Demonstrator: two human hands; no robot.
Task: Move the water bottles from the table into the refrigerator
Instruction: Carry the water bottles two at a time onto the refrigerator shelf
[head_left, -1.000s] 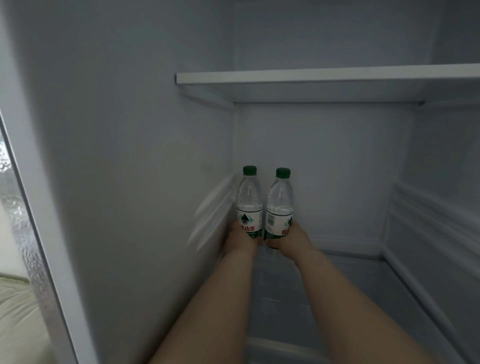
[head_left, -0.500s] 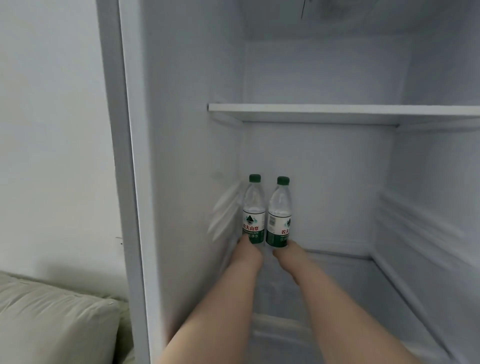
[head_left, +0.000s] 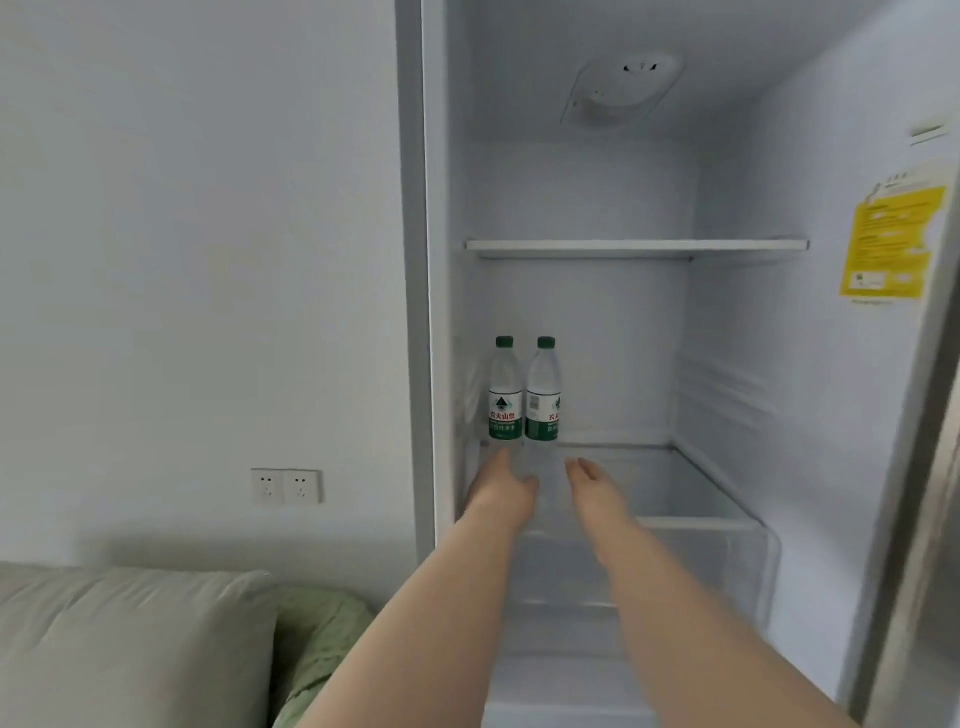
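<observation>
Under the refrigerator's white shelf (head_left: 636, 248), two green-capped water bottles (head_left: 505, 400) stand seemingly delivered, left hand (head_left: 501, 486) and right hand (head_left: 595, 488) loose-fingered and empty; whether more remain, I cannot tell.

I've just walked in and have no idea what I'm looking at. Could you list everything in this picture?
water bottles: two, clear with green caps and labels, upright side by side, back left of the clear shelf
refrigerator: one, white inside, open
upper shelf: one, white, above the bottles
drawer: one, clear, under the clear shelf
sticker: one, yellow, right inner wall
light fitting: one, white, refrigerator ceiling
wall sockets: two, white, left of the refrigerator
cushion: one, grey-beige, bottom left
fabric: one, green, beside the cushion
left hand: grip empty, just below the left bottle
right hand: grip empty, over the shelf
</observation>
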